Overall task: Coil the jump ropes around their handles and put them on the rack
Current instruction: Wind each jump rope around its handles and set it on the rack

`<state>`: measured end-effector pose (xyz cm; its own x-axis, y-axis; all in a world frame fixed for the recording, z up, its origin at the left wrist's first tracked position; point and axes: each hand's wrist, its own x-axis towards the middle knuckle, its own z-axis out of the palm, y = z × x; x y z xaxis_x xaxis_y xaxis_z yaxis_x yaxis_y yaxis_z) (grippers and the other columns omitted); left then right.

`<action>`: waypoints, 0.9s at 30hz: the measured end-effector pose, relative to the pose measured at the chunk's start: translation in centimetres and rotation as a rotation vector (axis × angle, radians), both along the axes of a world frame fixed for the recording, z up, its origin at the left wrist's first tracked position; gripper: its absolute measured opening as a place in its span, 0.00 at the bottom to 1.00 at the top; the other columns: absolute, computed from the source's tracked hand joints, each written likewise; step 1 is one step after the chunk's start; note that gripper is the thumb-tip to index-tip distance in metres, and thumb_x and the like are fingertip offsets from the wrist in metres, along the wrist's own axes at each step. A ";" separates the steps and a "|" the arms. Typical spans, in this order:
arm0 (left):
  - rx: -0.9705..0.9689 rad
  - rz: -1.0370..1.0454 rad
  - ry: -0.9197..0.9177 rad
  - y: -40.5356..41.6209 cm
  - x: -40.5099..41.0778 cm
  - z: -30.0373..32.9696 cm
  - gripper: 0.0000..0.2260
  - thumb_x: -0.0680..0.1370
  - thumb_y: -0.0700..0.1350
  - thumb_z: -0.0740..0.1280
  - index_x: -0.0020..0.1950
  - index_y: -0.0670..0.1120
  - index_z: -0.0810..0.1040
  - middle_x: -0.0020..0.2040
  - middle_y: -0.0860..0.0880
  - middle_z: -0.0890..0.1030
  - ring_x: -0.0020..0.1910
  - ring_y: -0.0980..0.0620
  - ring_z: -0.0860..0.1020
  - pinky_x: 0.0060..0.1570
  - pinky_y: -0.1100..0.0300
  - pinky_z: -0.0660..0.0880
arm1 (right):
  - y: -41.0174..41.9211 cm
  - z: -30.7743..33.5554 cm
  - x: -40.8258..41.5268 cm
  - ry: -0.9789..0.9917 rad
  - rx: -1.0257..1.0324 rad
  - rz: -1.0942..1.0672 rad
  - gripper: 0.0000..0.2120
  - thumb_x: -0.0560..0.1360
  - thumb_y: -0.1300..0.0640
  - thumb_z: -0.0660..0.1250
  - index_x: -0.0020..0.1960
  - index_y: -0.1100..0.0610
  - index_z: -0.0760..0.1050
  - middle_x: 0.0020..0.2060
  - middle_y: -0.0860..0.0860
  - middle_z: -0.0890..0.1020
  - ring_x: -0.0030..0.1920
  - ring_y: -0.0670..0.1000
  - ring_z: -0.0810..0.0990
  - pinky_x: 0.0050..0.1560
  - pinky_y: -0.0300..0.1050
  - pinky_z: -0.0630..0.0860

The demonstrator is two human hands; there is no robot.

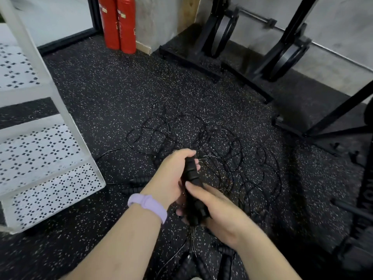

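2 hands are on the same pair of black ribbed handles [193, 188], held together as a bundle right in the middle of the view. Left hand [173, 176] wraps the far end, fingers curled over the top with the thumb side toward us, and there's a lilac wristband [148, 205] on that wrist. Right hand [218, 211] grips the near end, thumb lying along the foam and the other fingers tucked underneath (can't see them properly). So both hands are clamped around the handles, not spread.

Thin black rope [212, 146] is sprawled in a mess of loops on the speckled rubber floor [101, 93], mostly far and right of the hands. More handles [139, 181] lie on the floor just left of the left wrist, and a few others [187, 263] sit near the bottom edge, between the forearms. Blurry down there, so I can't count them.

Left side has a white perforated metal step [46, 164]. Far left of centre, 2 red extinguishers [119, 23] stand against the wall. Far right there's a black rack [282, 47] with weight plates [224, 31] stood on edge in it.
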<state>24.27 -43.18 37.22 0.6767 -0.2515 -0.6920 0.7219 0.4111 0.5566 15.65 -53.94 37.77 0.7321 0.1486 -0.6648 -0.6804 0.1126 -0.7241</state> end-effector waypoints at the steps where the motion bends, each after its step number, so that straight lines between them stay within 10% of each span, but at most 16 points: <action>1: 0.023 -0.040 -0.007 -0.2 -0.3 0.1 0.03 0.78 0.40 0.69 0.50 0.41 0.78 0.44 0.43 0.82 0.43 0.46 0.79 0.50 0.52 0.77 | 0.1 -0.2 -0.7 -0.013 0.010 -0.046 0.27 0.73 0.47 0.78 0.66 0.59 0.77 0.51 0.59 0.83 0.46 0.58 0.82 0.49 0.56 0.79; 8: 0.131 -0.243 -0.160 -2.3 -2.4 1.3 0.07 0.73 0.41 0.67 0.36 0.45 0.82 0.47 0.42 0.86 0.50 0.43 0.81 0.64 0.40 0.75 | -1.6 -0.7 -2.7 -0.046 0.103 -0.142 0.27 0.68 0.56 0.77 0.65 0.60 0.74 0.40 0.56 0.80 0.36 0.54 0.78 0.37 0.49 0.77; 15: 0.174 -0.203 -0.278 -3.1 -2.3 0.5 0.15 0.78 0.32 0.62 0.62 0.43 0.77 0.53 0.44 0.87 0.57 0.45 0.85 0.64 0.47 0.77 | -1.9 -1.3 -2.1 -0.103 -0.009 -0.165 0.27 0.63 0.53 0.78 0.61 0.52 0.77 0.43 0.50 0.84 0.40 0.51 0.81 0.43 0.47 0.76; 27: 0.288 -0.172 -0.395 -5.7 -1.2 -0.1 0.10 0.82 0.40 0.64 0.62 0.47 0.78 0.51 0.48 0.88 0.53 0.50 0.86 0.60 0.44 0.81 | -6.1 -1.4 0.5 -0.166 -0.028 -0.004 0.22 0.64 0.50 0.79 0.56 0.54 0.81 0.44 0.51 0.88 0.42 0.46 0.85 0.42 0.41 0.79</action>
<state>23.07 -48.84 37.17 0.8660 -0.2191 -0.4494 0.4773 0.0948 0.8736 16.14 -60.00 36.42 0.8329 0.1281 -0.5383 -0.5505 0.0934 -0.8296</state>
